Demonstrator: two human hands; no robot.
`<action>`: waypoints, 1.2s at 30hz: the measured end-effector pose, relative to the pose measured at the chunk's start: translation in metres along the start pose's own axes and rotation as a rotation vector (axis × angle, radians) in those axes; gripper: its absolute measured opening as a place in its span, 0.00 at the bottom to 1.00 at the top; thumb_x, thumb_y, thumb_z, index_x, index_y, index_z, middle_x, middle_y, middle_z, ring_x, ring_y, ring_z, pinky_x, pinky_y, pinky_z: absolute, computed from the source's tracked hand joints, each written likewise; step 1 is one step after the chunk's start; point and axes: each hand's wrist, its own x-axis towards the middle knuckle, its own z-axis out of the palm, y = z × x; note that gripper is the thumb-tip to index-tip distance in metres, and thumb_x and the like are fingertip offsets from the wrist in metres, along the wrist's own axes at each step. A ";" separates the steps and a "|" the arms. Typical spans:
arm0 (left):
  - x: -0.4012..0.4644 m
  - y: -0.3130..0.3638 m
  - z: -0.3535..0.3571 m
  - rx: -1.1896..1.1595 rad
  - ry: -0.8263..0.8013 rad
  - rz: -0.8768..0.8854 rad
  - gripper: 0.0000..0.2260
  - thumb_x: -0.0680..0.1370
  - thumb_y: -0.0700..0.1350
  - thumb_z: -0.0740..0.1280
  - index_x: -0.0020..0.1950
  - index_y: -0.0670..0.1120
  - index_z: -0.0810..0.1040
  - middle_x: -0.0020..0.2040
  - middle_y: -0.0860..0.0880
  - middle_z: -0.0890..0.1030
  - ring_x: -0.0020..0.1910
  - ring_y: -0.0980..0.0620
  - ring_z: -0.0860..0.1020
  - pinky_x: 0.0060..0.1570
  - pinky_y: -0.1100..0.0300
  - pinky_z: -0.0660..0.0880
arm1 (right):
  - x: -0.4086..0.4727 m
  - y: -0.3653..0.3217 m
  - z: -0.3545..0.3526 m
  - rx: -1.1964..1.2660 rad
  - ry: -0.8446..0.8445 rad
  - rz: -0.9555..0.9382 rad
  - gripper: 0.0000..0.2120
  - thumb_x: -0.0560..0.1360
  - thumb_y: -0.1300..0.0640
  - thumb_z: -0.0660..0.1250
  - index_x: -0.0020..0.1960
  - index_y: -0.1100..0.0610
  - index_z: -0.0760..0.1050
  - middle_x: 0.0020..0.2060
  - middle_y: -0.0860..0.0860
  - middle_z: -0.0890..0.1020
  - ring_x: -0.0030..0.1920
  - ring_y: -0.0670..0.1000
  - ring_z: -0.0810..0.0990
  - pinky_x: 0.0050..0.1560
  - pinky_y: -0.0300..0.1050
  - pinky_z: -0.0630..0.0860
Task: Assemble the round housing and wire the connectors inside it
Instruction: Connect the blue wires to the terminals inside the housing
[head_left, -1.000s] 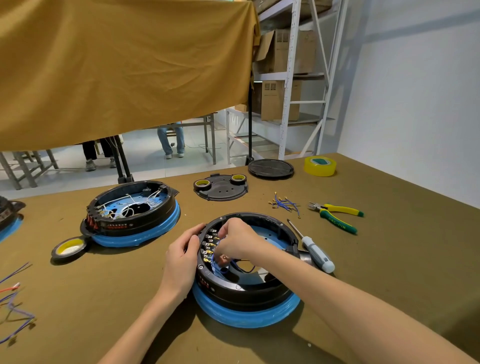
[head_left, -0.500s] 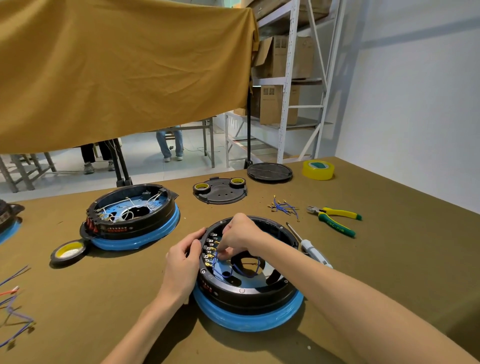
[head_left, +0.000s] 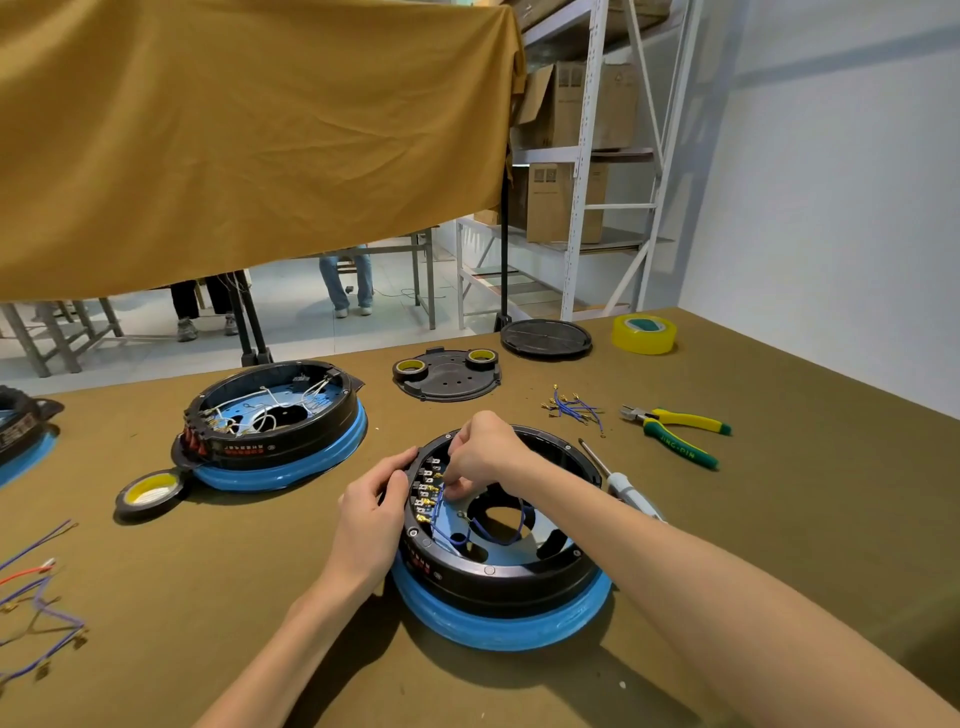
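A round black housing (head_left: 498, 577) with a blue base ring lies on the olive table in front of me. A row of brass connectors (head_left: 427, 493) runs along its inner left wall, and blue wires (head_left: 457, 532) loop across its floor. My left hand (head_left: 371, 512) grips the housing's left rim from outside. My right hand (head_left: 480, 449) reaches in from above, its fingertips pinching a blue wire's end at the connector row. The terminal under the fingers is hidden.
A second housing (head_left: 275, 431) with white wires sits at left, black tape rolls (head_left: 148, 491) beside it. A screwdriver (head_left: 621, 483), pliers (head_left: 678, 431), spare blue wires (head_left: 571, 408), two black covers (head_left: 449, 376) and yellow tape (head_left: 643, 334) lie beyond. Loose wires (head_left: 36, 603) lie far left.
My right hand has shifted slightly up along the connector row, from the lower terminals toward the upper ones. The left hand has kept its hold on the rim.
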 end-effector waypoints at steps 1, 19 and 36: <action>0.000 0.001 -0.001 0.014 -0.020 0.001 0.16 0.86 0.43 0.58 0.73 0.47 0.75 0.67 0.50 0.80 0.64 0.55 0.77 0.63 0.57 0.77 | -0.001 0.000 -0.003 0.067 -0.038 0.004 0.09 0.76 0.64 0.74 0.41 0.56 0.75 0.38 0.48 0.82 0.59 0.52 0.84 0.53 0.45 0.83; 0.018 0.080 0.081 0.664 -0.573 0.366 0.04 0.78 0.55 0.73 0.49 0.58 0.87 0.38 0.64 0.83 0.38 0.66 0.79 0.39 0.68 0.73 | 0.012 0.114 -0.070 -0.134 0.534 -0.220 0.16 0.85 0.53 0.51 0.51 0.54 0.78 0.50 0.54 0.82 0.52 0.57 0.80 0.56 0.56 0.77; 0.027 0.068 0.061 0.567 -0.393 0.457 0.11 0.77 0.61 0.68 0.53 0.59 0.85 0.46 0.69 0.81 0.51 0.68 0.77 0.61 0.54 0.72 | 0.039 0.121 -0.094 -0.085 0.435 -0.211 0.15 0.82 0.57 0.58 0.45 0.54 0.82 0.40 0.50 0.84 0.38 0.50 0.79 0.36 0.43 0.75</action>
